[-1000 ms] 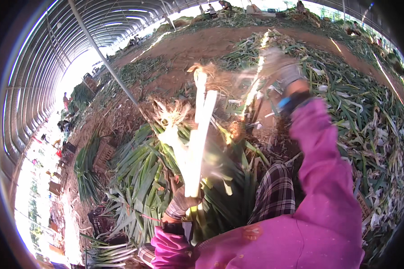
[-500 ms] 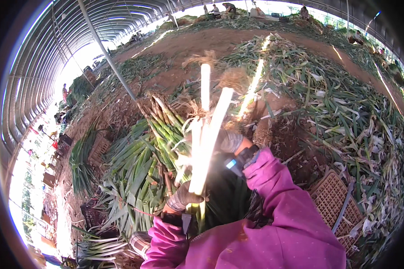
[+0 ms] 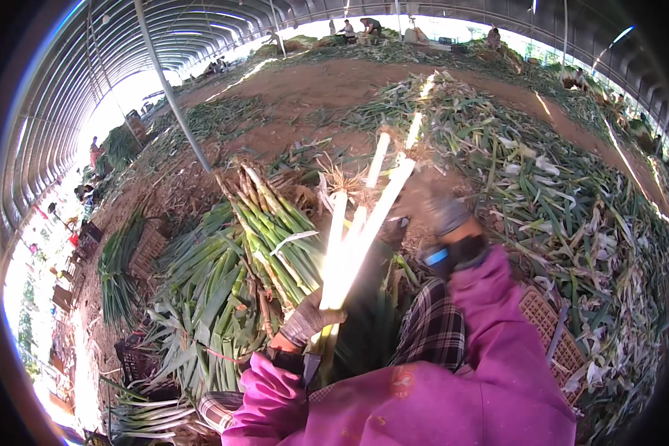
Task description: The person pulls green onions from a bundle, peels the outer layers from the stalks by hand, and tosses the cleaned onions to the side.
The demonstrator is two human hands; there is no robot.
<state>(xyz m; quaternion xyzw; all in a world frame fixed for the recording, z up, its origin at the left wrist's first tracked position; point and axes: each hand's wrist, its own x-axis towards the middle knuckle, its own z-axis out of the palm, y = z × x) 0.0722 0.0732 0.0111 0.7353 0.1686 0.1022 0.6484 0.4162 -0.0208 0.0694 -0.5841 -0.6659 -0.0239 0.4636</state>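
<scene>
My left hand (image 3: 310, 321), in a grey glove, is closed around several long green onions (image 3: 358, 241). Their white stalks fan upward, brightly sunlit, with the stringy roots at the top. My right hand (image 3: 443, 211), also gloved, is off to the right of the stalks and apart from their lower part. Motion smears its fingers, so I cannot tell whether they hold anything. To the left of the held stalks lies a thick heap of untrimmed green onions (image 3: 271, 230), roots pointing away from me, with long green leaves.
Stripped leaves (image 3: 572, 215) form a large pile on the right. A tan plastic crate (image 3: 554, 331) lies near my right elbow. White-stemmed onions (image 3: 152, 418) rest at the lower left. A metal pole (image 3: 172, 97) stands ahead on the left. Other people (image 3: 370, 28) are far back.
My right hand has moved away from the stalks, to the right and upward. The held onions now lean more to the right and spread apart. My left hand keeps its grip.
</scene>
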